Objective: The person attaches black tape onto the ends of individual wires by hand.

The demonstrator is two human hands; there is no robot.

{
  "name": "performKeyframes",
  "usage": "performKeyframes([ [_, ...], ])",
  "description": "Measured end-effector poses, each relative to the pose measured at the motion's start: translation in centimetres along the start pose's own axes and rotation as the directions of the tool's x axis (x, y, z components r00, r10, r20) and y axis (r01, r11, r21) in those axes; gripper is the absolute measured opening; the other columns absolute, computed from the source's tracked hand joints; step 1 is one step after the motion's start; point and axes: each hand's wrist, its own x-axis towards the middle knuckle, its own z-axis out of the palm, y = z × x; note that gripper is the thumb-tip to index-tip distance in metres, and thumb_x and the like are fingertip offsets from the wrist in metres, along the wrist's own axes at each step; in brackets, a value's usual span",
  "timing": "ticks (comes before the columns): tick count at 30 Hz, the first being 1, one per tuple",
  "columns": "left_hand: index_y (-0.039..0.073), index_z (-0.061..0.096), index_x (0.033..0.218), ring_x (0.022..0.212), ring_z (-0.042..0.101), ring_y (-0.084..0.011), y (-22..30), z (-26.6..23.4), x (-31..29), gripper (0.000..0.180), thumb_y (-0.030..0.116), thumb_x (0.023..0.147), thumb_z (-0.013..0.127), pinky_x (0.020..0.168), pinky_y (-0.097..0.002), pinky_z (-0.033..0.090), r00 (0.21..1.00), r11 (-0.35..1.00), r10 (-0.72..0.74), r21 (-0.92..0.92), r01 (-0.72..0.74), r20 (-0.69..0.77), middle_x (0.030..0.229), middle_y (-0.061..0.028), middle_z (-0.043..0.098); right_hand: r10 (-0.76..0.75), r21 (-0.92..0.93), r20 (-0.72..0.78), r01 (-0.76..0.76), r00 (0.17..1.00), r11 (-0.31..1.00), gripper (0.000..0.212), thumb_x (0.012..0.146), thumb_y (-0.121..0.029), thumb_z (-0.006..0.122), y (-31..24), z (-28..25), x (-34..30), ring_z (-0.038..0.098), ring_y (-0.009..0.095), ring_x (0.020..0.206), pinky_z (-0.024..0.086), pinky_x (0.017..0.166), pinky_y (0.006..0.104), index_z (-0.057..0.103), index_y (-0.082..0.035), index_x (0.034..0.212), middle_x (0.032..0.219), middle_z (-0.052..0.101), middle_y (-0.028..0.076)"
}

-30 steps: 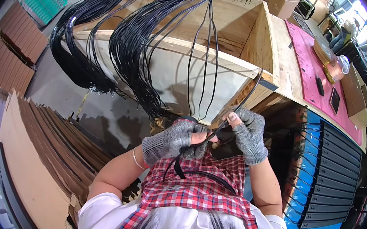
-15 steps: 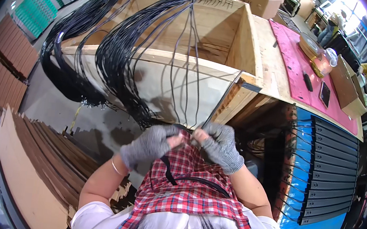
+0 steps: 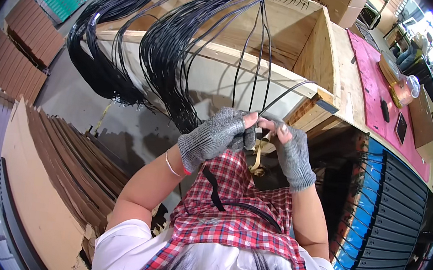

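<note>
My left hand, in a grey fingerless glove, is closed with its thumb and fingertips pinched on a thin black cable. From there the cable rises to the right, toward the corner of a wooden crate. My right hand, gloved alike, is curled at the same spot, its fingertips against the cable; its grip is partly hidden. Below the fingers hangs a pale yellowish strip. Large bundles of black cables drape over the crate's near wall, just beyond my left hand. A few single strands hang behind my fingertips.
On the right, black bars with cables lie on a blue surface. A pink mat bears a phone, a tape roll and an open carton. Stacked brown boards stand at the left. Farther off, a person is visible.
Both hands have risen and shifted right in the picture, as has the whole scene. The cable's upper part now bends outward over the crate corner, and the pale strip has come into sight.
</note>
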Motion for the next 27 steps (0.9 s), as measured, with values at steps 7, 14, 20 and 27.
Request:
performKeyframes([
  [7,0.002,0.057,0.081,0.054,0.039,-0.0045,-0.8,1.5,-0.4,0.029,0.029,0.089,0.048,0.050,-0.0190,0.032,0.998,0.948,-0.064,-0.313,0.055,-0.020,0.062,0.0036,0.046,-0.023,-0.172,-0.144,-0.002,0.989,0.985,0.043,0.089,-0.037,0.046,0.8,-0.2,1.9,0.053,0.011,0.076,0.042,0.071,0.0248,0.061,0.003,0.099,0.082,0.062,0.008],
  [14,-0.001,0.059,0.089,0.059,0.049,-0.0057,-0.6,0.0,-0.2,0.027,0.023,0.089,0.046,0.053,-0.0189,0.039,0.987,0.979,0.127,-0.145,-0.141,-0.102,0.066,-0.0011,0.054,-0.324,-0.269,-0.209,0.264,0.923,0.926,0.019,0.084,-0.016,0.059,1.5,2.8,-0.3,0.047,0.006,0.061,0.040,0.056,0.0222,0.059,0.003,0.089,0.068,0.055,0.000],
  [20,-0.002,0.059,0.096,0.052,0.041,-0.0047,-0.5,-1.2,0.7,0.028,0.023,0.086,0.052,0.048,-0.0187,0.033,0.998,0.994,0.020,-0.102,-0.026,-0.055,0.067,-0.0016,0.054,0.211,-0.087,-0.088,-0.218,0.974,0.972,0.020,0.087,-0.017,0.055,-0.4,1.2,-0.7,0.047,0.005,0.052,0.038,0.050,0.0189,0.057,-0.002,0.074,0.059,0.055,-0.001],
  [27,-0.003,0.058,0.103,0.060,0.048,-0.0052,-2.5,-1.6,0.8,0.027,0.014,0.083,0.052,0.052,-0.0182,0.038,0.992,0.961,0.060,-0.263,-0.088,-0.112,0.076,-0.0024,0.058,0.043,-0.137,-0.099,-0.056,0.994,0.989,0.020,0.085,-0.016,0.058,0.9,0.5,-1.1,0.051,0.007,0.062,0.043,0.059,0.0220,0.062,0.002,0.078,0.067,0.060,0.003],
])
